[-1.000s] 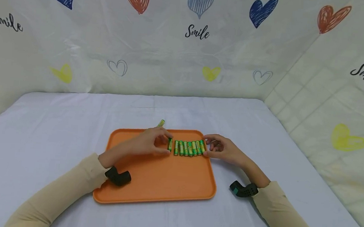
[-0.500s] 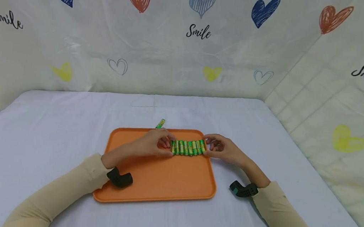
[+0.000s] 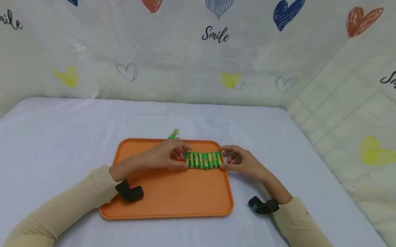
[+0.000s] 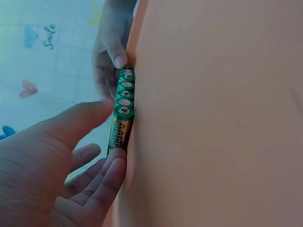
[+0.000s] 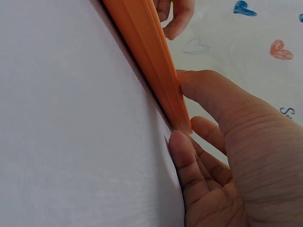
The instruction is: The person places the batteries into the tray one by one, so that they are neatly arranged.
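Note:
A row of several green AA batteries (image 3: 201,160) lies side by side near the far right of an orange tray (image 3: 172,199). At its left end my left hand (image 3: 167,152) pinches the last battery (image 4: 120,135) by its two ends, between thumb and fingers. My right hand (image 3: 245,163) is curled at the row's other end, thumb and index finger about the rightmost battery (image 3: 219,158), beside the tray's rim. The right wrist view shows that thumb (image 5: 199,85) against the rim; the rim hides the batteries there.
One more battery (image 3: 173,133) lies beyond the tray's far edge, partly behind my left hand. White cloth (image 3: 265,241) covers the table. A backdrop (image 3: 179,48) printed with hearts stands behind and at the right.
My left hand has moved right, bringing its battery up against the row and closing the gap. The right hand has stayed at the right end.

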The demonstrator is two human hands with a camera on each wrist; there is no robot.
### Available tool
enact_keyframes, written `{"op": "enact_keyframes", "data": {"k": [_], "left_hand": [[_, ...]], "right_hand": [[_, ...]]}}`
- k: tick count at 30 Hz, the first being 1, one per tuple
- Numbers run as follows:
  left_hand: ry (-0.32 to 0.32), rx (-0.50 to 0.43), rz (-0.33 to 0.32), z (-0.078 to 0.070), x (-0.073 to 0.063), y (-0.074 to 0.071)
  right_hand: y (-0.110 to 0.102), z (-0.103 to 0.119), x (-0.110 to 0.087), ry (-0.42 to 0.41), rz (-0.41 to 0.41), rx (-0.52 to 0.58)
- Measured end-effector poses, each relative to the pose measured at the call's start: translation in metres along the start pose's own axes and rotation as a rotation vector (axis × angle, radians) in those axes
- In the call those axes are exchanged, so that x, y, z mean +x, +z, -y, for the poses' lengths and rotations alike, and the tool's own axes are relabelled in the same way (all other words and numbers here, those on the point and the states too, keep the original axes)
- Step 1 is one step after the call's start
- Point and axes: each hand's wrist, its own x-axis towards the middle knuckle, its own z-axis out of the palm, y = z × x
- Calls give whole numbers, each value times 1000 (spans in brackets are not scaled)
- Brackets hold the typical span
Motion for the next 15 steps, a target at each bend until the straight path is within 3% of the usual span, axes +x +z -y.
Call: {"op": "enact_keyframes", "data": {"k": [3,15], "left_hand": [[-12,-1,-18,-40,-13,-8],[-36,27,-128,-34,-7,-12]], "right_hand": [[0,-1,0,-2,1,2],[-2,-3,-2,-8,2,4]]}}
